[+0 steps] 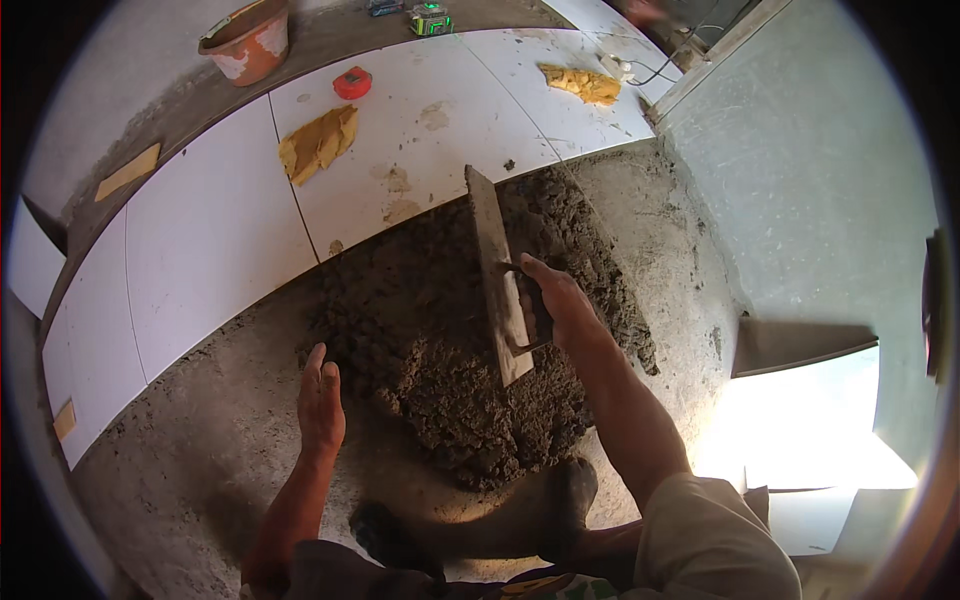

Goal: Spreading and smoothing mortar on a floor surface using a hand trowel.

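gripping trowel (491,260), right hand (562,303); left hand (322,400), extended, unladen; mortar (465,410) between; red tape measure (352,83), eleven o'clock; orange bucket (250,50), half past ten.

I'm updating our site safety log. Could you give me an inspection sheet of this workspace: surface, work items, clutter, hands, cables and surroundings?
Surface: rough grey floor, bordered by white tiles, some stained.
Work items: dark mortar heaped on the floor; a long flat trowel over it.
Clutter: two crumpled yellow scraps and a small red object on the tiles.
Hands: right hand grips the trowel; left hand is open, holding nothing.
Cables: thin cable at upper right.
Surroundings: pale green wall at right; orange bucket beyond the tiles.
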Demonstrator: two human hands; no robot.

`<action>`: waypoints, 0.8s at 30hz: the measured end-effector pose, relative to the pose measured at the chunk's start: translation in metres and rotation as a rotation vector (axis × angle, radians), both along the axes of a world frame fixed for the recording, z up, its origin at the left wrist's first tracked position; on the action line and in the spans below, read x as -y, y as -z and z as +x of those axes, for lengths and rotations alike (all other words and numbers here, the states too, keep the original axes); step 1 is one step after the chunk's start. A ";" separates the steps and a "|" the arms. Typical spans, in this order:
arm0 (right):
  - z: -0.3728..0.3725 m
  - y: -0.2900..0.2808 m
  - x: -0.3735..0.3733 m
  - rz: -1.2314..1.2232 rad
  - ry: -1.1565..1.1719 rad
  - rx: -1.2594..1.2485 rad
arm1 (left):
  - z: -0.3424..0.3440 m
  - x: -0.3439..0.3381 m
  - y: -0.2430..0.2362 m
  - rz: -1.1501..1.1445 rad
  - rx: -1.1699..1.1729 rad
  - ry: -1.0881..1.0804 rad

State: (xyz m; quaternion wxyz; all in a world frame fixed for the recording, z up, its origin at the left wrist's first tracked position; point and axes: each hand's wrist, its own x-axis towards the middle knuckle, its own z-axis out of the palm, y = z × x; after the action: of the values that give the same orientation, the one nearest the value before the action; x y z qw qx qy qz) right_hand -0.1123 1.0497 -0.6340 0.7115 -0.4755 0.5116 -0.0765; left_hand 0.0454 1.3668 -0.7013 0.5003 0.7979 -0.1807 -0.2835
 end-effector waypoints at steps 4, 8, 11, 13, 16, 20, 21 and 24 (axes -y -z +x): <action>-0.038 -0.012 0.044 -0.727 -0.214 -0.453 | -0.002 0.003 -0.007 -0.010 0.006 0.010; -0.071 0.004 0.089 -0.662 -0.070 -0.634 | -0.003 -0.004 -0.013 -0.001 0.025 0.002; -0.081 0.029 0.115 -0.374 0.067 -0.463 | -0.005 -0.001 -0.016 0.002 0.031 0.011; -0.056 0.039 0.125 -0.419 0.005 -0.509 | -0.007 -0.003 -0.014 0.013 0.038 0.014; -0.038 0.048 0.154 -0.580 -0.219 -0.522 | -0.013 -0.007 -0.011 0.029 0.011 0.036; -0.011 0.017 0.121 -0.405 -0.111 -0.562 | -0.014 -0.010 -0.011 0.073 0.009 -0.009; -0.012 0.019 0.116 -0.403 -0.113 -0.569 | -0.016 -0.009 -0.013 0.084 0.012 0.005; -0.009 0.020 0.099 -0.378 -0.212 -0.502 | -0.018 -0.002 -0.014 0.086 0.008 0.019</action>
State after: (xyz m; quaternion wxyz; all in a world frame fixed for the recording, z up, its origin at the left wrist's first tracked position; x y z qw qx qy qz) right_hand -0.1212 0.9512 -0.6541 0.4664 -0.6537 0.5954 0.0240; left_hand 0.0279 1.3691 -0.6869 0.4622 0.8180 -0.1780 -0.2925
